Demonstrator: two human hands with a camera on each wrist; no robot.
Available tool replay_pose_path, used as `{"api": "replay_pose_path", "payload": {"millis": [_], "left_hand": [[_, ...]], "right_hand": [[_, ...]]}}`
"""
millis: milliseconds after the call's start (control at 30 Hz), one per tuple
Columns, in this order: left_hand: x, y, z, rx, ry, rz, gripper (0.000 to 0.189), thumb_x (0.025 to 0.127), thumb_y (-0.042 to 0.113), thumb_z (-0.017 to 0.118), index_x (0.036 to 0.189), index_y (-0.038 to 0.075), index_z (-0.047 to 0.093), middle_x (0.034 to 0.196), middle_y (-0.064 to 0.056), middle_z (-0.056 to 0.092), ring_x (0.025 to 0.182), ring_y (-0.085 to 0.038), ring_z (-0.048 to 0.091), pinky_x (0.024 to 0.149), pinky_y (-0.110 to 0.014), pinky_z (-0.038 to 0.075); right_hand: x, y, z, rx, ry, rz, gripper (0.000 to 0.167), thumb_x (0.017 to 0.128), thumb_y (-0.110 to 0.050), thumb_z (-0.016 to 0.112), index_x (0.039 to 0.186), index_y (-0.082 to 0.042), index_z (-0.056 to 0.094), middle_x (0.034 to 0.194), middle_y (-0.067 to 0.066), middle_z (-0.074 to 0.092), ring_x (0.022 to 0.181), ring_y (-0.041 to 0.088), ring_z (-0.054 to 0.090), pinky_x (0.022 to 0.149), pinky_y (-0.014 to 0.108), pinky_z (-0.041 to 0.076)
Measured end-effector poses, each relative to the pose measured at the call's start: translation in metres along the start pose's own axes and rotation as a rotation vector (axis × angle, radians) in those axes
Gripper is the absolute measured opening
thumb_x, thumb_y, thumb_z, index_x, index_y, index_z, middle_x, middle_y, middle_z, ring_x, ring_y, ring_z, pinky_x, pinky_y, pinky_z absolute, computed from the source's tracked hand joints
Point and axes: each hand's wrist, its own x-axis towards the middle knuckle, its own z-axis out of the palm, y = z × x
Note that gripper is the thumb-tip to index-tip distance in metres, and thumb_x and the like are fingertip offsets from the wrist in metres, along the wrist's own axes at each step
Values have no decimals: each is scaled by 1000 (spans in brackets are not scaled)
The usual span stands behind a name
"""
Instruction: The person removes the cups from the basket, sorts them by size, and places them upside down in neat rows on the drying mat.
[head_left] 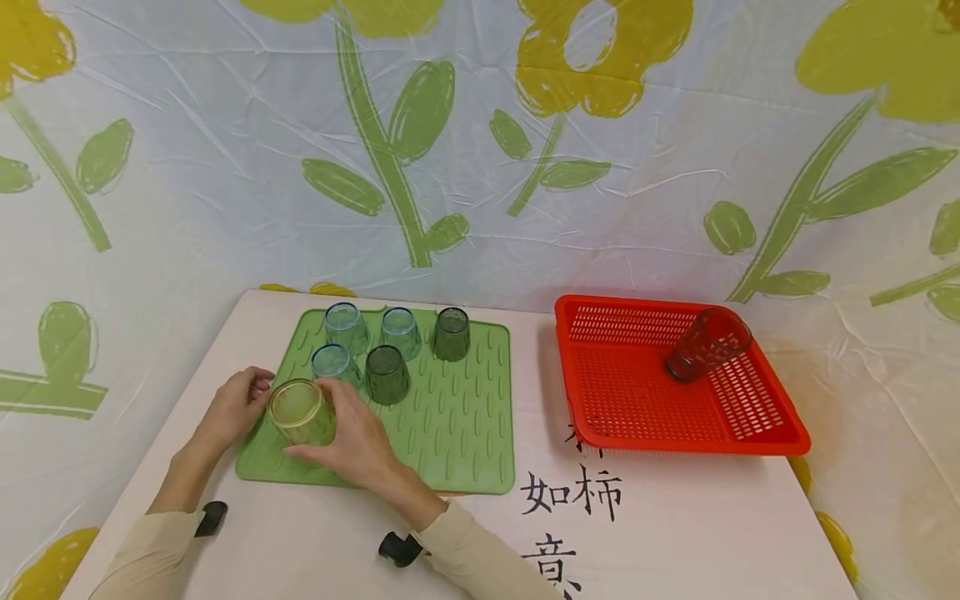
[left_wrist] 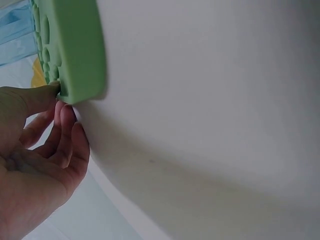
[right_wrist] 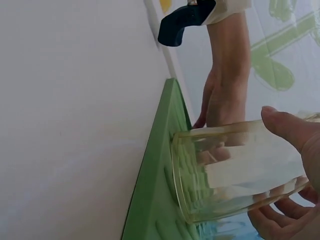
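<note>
My right hand grips a yellowish clear glass from its right side, thumb and fingers around it. In the right wrist view, the rim of the glass is right at the surface of the green drying mat, at the mat's left part. With its thumb on the top and fingers at the side, my left hand pinches the left edge of the mat, as the left wrist view shows. Close behind the yellowish glass stand three blue glasses and two dark grey glasses on the mat.
A red plastic basket stands on the right of the white table, with a clear glass tilted against its right wall. Black characters mark the tabletop. A flower-printed cloth hangs behind and at the sides.
</note>
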Motion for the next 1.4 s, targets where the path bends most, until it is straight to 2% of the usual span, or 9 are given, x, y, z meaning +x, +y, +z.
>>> {"api": "replay_pose_path", "payload": {"millis": [433,700,800,1000,1167,1400], "left_hand": [[3,2,3,-11,1,2,21,93,-14,61,113,-17,59,93,-21,59,84,-27,57,65,-19,44],[4,1,4,-17,1,5,20,92,-14,60,112,-17,59,92,-21,59,83,-25,56,65,-18,43],[4,0,5,-19,-3,6,21,92,-14,60,112,-17,59,93,-21,59,83,-25,56,66,-17,43],[3,1,5,-22,9,15,20,92,-16,61,111,-17,59,92,-21,60,82,-23,56,66,-16,43],[2,1,5,-24,4,13,20,92,-15,61,111,-18,59,92,-22,59,81,-22,55,65,-17,44],[-2,-3,4,18,24,30,19,90,-16,61,109,-16,61,91,-21,61,80,-21,55,65,-18,43]], "right_hand": [[-2,1,-3,34,-3,20,87,78,-42,91,146,-16,43,136,-1,55,121,3,53,96,14,43],[-3,3,-6,31,-39,10,88,78,-44,91,146,-15,44,135,0,55,117,4,52,95,11,41],[-5,4,-10,28,-55,12,89,79,-45,90,148,-15,42,139,1,54,123,5,52,99,14,42],[-10,2,-23,68,-83,36,91,82,-46,87,153,-13,40,146,2,50,135,13,50,106,24,44],[-14,4,-39,76,-96,51,88,82,-46,87,151,-15,43,146,2,49,132,13,50,103,24,46],[-15,13,-63,32,-86,16,75,86,-42,84,146,-15,48,146,1,48,130,13,52,101,22,47]]}}
